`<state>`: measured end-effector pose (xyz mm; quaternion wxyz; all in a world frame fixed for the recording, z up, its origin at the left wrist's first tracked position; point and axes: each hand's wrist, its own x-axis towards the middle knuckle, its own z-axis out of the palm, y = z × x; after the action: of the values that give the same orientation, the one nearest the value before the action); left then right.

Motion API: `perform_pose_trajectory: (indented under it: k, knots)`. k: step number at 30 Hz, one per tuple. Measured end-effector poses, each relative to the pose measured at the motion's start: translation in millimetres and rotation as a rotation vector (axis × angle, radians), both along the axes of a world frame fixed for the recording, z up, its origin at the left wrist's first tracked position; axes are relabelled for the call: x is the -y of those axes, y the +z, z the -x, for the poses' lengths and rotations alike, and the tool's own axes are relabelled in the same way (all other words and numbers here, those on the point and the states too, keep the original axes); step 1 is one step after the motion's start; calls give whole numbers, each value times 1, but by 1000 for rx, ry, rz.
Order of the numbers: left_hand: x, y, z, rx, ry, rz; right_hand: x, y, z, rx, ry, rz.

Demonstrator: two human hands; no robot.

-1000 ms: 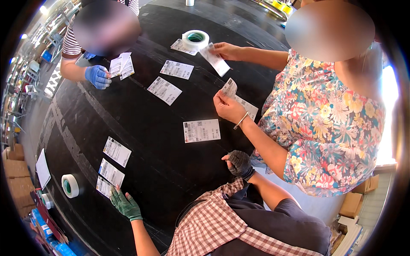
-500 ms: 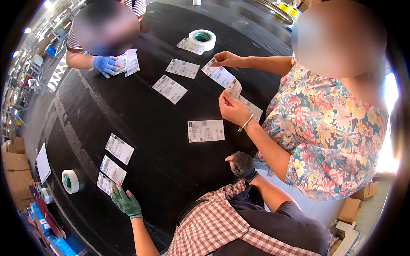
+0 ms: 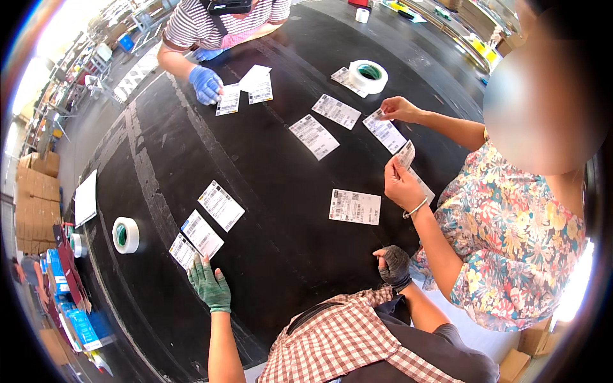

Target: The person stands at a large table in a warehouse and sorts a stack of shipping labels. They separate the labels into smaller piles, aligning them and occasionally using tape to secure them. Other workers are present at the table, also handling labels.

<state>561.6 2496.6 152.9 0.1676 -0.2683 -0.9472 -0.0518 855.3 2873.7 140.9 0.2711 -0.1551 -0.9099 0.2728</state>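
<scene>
My left hand [image 3: 210, 285], in a green fingertip-less glove, lies flat with fingers stretched out. Its fingertips touch the lower edge of a printed label [image 3: 183, 251]. Just above that one lie two more labels, a middle one [image 3: 202, 232] and an upper one [image 3: 221, 205], side by side in a slanted row. My right hand [image 3: 392, 265], in a dark grey glove, rests curled in a loose fist by the table's near edge, and nothing shows in it. Ahead of it lies a single label [image 3: 355, 207].
At right, a person's hands [image 3: 402, 184] hold a strip of labels [image 3: 385, 132]. Across the black table [image 3: 268, 191], a blue-gloved hand [image 3: 206, 85] touches a label [image 3: 228, 99]. Tape rolls stand far [image 3: 368, 77] and left [image 3: 126, 235], near white paper [image 3: 85, 198].
The view has swung, shifting everything rightward in the picture. Across the table, the blue-gloved person's labels lie more spread out. My left hand stays by the same label; my right hand remains curled.
</scene>
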Motion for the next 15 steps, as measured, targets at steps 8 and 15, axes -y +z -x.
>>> perform_pose_trajectory:
  k: [8, 15]
  knots:
    - [2, -3, 1, -10, 190, 8, 4, 2, 1, 22, -11, 0]
    - [0, -7, 5, 41, 297, 14, 0, -12, -2, 46, 9, -8]
